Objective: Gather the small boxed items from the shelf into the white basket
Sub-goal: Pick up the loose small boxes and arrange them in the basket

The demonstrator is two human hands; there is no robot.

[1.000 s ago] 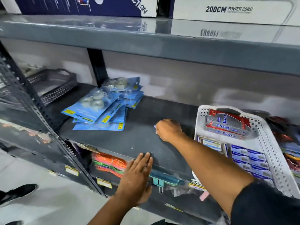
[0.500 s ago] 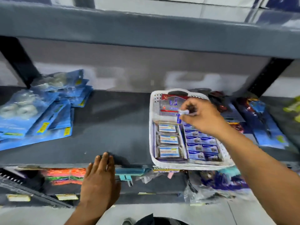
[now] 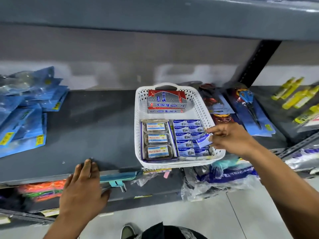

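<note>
A white perforated basket (image 3: 139, 121) sits on the dark shelf (image 3: 96, 128). Inside it lie rows of small blue boxes (image 3: 185, 135), three clear-lidded boxes (image 3: 156, 140) on the left and red-and-grey Softek cartons (image 3: 166, 100) at the back. My right hand (image 3: 229, 138) hovers over the basket's right side, fingers pinched on one small blue box (image 3: 203, 140) held tilted just above the rows. My left hand (image 3: 84, 188) rests flat on the shelf's front edge, fingers spread, holding nothing.
Blue blister packs (image 3: 25, 109) are piled at the shelf's left. Carded scissors (image 3: 250, 109) and yellow items (image 3: 296, 95) lie right of the basket. A black upright post (image 3: 259, 61) stands at back right. Bagged goods (image 3: 224, 176) fill the lower shelf.
My right hand has carried the small blue box from the bare shelf to the basket, then from its back toward its front right. The view swung right. My left hand stayed on the edge.
</note>
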